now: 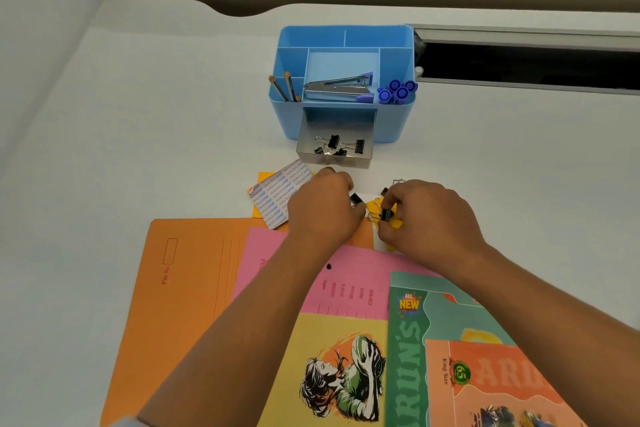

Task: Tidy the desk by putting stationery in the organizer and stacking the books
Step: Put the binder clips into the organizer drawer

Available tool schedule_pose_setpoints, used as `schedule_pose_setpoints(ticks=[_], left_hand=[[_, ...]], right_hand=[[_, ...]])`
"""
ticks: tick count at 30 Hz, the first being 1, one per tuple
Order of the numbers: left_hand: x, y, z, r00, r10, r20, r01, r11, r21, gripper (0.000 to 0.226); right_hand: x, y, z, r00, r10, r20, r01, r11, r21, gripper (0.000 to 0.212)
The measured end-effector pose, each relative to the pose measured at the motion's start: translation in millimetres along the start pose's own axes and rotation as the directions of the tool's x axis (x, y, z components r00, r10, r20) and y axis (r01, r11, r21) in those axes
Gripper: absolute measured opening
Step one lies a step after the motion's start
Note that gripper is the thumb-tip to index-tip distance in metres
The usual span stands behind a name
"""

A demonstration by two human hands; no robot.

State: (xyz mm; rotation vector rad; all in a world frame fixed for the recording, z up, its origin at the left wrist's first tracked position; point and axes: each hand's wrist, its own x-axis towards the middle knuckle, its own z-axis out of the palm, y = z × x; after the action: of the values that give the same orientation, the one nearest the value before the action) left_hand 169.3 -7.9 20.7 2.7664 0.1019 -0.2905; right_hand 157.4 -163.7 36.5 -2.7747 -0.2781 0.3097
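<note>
While left hand [322,210] and right hand [427,215] are each pinching a binder clip [385,214], I'm gripping bodies firmly, targeting the drawer [308,149].

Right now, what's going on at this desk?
A person is tidying a desk. The right hand pinches a black binder clip while the left hand grips a second binder clip beside it. More clips already lie in the open drawer of the blue organizer, which holds pencils, a stapler and blue markers. Folders and notebooks lie spread out nearby.
</note>
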Motion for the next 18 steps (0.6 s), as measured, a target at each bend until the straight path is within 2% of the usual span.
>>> schedule_pose_setpoints(ticks=[5, 8, 13, 18], left_hand=[[-1, 7, -3, 1.0, 0.003, -0.03, -0.001, 0.998, 0.057, 0.025], [-11, 10, -17, 0.998, 0.018, -0.064, -0.018, 1.0, -0.004, 0.025], [-13, 10, -62, 0.961, 0.011, -0.276, -0.057, 0.985, -0.16, 0.022], [19, -10, -72, 0.951, -0.094, -0.294, 0.032, 0.978, -0.206, 0.03]], right_hand=[[-6, 8, -4, 0.999, 0.047, -0.019, -0.046, 0.997, 0.055, 0.025], [-7, 14, -10, 0.997, 0.072, -0.037, -0.068, 0.993, 0.093, 0.023], [-8, 20, -16, 0.992, 0.114, -0.05, -0.103, 0.979, 0.176, 0.019], [-7, 12, -21, 0.993, 0.104, -0.062, -0.086, 0.967, 0.238, 0.017]])
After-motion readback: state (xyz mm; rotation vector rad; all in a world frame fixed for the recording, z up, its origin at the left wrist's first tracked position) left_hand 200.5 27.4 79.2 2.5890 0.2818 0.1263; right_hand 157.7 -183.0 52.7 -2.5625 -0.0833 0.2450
